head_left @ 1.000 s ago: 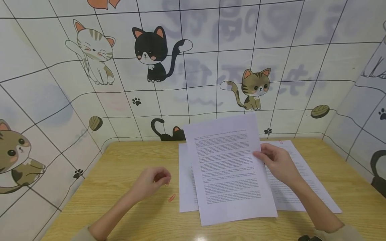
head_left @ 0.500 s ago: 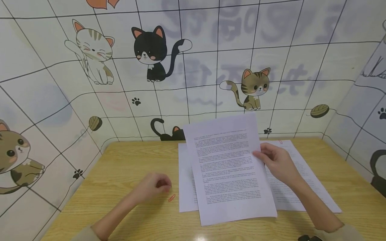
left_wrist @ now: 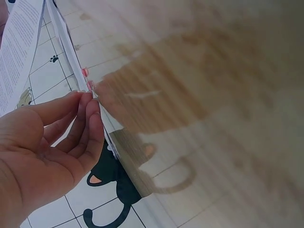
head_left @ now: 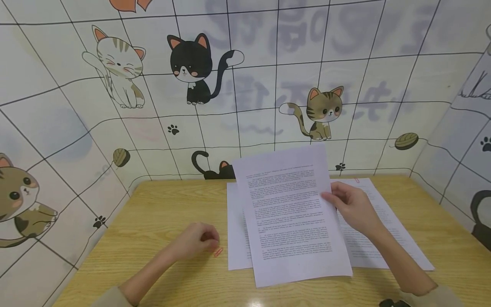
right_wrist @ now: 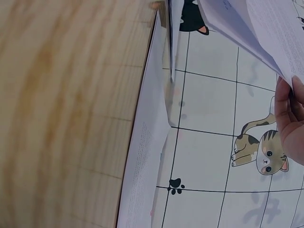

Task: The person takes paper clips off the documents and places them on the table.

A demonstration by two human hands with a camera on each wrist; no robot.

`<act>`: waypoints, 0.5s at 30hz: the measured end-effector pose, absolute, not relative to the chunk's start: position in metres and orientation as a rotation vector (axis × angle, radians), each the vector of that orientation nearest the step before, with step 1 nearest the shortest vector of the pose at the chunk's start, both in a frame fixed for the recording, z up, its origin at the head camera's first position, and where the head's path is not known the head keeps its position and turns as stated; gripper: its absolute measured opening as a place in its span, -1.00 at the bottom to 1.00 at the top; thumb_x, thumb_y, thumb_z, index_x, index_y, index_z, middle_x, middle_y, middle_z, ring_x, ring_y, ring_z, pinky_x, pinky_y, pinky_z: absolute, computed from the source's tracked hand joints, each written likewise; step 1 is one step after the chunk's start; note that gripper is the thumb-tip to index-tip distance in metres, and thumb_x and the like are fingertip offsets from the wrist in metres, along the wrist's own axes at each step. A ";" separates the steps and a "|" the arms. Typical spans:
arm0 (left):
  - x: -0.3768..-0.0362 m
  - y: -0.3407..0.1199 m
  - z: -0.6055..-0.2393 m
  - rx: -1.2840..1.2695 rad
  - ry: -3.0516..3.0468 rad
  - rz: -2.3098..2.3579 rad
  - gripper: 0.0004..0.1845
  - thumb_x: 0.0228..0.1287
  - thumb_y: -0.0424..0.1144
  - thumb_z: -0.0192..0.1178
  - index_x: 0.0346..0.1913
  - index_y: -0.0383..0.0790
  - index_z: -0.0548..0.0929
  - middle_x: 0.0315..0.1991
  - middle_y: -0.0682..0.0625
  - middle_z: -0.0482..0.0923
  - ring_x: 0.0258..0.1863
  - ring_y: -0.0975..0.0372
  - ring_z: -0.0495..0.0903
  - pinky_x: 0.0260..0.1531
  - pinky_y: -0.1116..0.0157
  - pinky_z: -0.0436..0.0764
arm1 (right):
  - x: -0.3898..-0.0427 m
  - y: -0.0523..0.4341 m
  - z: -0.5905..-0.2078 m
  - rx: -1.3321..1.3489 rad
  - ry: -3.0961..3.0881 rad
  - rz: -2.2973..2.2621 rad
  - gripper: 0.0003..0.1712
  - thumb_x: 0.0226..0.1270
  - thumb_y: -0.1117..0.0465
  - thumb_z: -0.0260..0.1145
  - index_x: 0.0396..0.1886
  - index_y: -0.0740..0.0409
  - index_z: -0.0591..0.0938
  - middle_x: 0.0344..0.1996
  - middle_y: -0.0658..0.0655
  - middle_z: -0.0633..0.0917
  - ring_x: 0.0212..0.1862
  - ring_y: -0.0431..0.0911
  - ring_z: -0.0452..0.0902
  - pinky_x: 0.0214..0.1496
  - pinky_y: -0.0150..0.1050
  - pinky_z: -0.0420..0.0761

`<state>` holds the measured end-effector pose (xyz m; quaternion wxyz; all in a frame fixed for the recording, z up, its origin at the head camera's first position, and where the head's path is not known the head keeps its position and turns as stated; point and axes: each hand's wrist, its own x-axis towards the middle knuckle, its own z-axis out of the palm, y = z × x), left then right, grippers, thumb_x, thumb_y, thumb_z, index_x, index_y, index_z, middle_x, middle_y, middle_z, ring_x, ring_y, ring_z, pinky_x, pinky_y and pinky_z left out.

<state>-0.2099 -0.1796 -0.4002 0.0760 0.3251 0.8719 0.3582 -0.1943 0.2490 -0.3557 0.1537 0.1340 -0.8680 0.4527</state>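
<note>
Head view: a tilted set of white printed paper sheets (head_left: 289, 226) is held by the right hand (head_left: 352, 209) at its three o'clock edge, gripped between the thumb on the printed face and the fingers behind. A small red wire paper clip (head_left: 218, 252) is seen on the pale yellow wooden table (head_left: 161, 200), at four o'clock from the left hand (head_left: 194, 241), whose thumb and curled fingertips are drawn together right at it. Whether the clip is pinched cannot be told, so little of the contact being shown. Flat white paper (head_left: 238, 238) is partly covered at nine o'clock; at three o'clock a white printed document (head_left: 379, 238) is topped by a second red clip (head_left: 357, 181) at its far edge. The step in hand is judged to be the taking up of the near clip. Next, a firm pinch and a lift toward an edge of the sheets seem to be called for, with the pages held aligned.
</note>
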 end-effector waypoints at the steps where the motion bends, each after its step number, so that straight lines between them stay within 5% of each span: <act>1: -0.210 -0.179 -0.400 0.973 2.615 1.076 -0.94 0.30 -0.42 0.33 -0.34 -0.26 0.69 -0.46 0.09 0.64 -0.46 0.45 0.50 -0.44 0.41 0.54 | -0.194 0.249 -0.356 0.386 -2.490 1.296 -0.78 0.47 0.28 0.30 0.00 0.30 0.64 -0.34 0.14 0.76 -0.48 -0.14 0.64 -0.53 -0.33 0.58; 15: -0.215 -0.181 -0.398 0.906 2.672 1.109 -0.94 0.39 -0.36 0.27 -0.26 -0.27 0.70 -0.37 0.03 0.67 -0.39 0.37 0.55 -0.34 0.37 0.59 | -0.195 0.249 -0.357 0.384 -2.480 1.299 -0.78 0.47 0.29 0.30 0.02 0.30 0.64 -0.34 0.14 0.76 -0.48 -0.14 0.64 -0.53 -0.34 0.58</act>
